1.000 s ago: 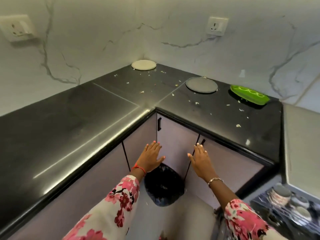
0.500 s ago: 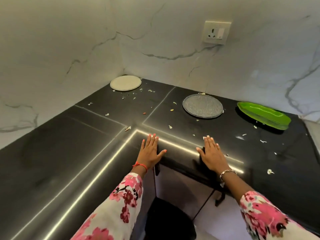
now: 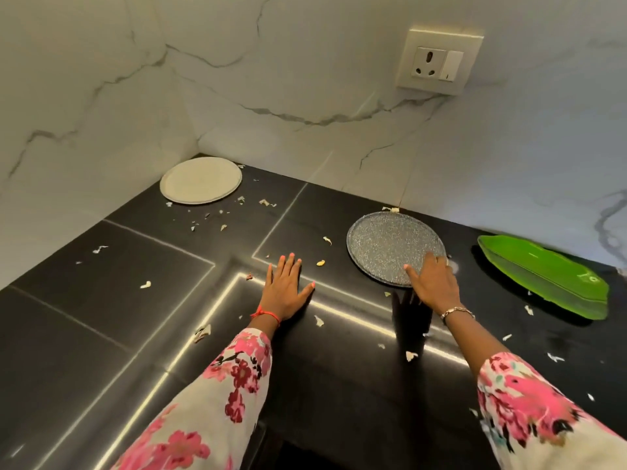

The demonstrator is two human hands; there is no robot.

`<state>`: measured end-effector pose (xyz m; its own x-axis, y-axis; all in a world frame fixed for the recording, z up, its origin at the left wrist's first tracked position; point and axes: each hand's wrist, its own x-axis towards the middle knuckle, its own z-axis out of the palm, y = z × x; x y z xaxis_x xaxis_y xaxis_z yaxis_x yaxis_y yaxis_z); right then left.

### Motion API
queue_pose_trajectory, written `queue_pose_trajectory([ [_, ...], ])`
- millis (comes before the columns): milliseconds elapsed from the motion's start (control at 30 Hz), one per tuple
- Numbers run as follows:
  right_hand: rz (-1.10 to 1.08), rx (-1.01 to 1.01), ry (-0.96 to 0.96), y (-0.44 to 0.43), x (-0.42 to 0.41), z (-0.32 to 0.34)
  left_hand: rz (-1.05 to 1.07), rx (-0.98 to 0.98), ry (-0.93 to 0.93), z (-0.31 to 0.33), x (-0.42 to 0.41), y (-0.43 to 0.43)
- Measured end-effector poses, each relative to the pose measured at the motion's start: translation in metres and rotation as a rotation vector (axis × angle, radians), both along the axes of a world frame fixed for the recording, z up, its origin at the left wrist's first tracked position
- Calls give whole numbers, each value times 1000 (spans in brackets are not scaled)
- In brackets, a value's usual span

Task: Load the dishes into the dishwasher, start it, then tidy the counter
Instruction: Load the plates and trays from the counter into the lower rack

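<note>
- Resting flat on the black counter, the left hand has its fingers straight and spread, holding nothing;
- the right hand lies over the near rim of the grey speckled plate, fingers straight, not curled round it;
- a cream plate sits in the far corner; a green leaf-shaped tray lies well right, its small white mark too small to read;
- pale scraps dot the counter; a wall socket sits above.

This is a home kitchen: a black stone counter meets white marbled wall in a corner, with a socket high beyond the right fingers. A grey plate lies under those fingers, a white plate beyond the left fingers, and scraps, perhaps peelings, around them.
</note>
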<state>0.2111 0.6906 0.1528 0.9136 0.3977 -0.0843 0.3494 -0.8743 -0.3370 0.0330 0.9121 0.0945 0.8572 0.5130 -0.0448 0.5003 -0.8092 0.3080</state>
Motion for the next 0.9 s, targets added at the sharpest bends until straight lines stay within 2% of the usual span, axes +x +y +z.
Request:
queue_pose_trajectory([
  [133, -142, 22, 68, 9, 43, 0, 95, 64, -122, -13, 8, -3],
  [233, -270, 57, 161, 14, 63, -3, 102, 71, -141, -14, 10, -1],
  [467, -462, 185, 245, 23, 86, -11, 115, 52, -157, -15, 10, 0],
  [567, -580, 386, 281, 21, 94, -12, 116, 47, -147, -14, 9, -1],
  [733, -717, 815, 511, 15, 94, -2, 112, 43, -142, -13, 9, -1],
  [900, -686, 981, 767, 12, 81, -6, 107, 51, -142, -11, 9, -1],
])
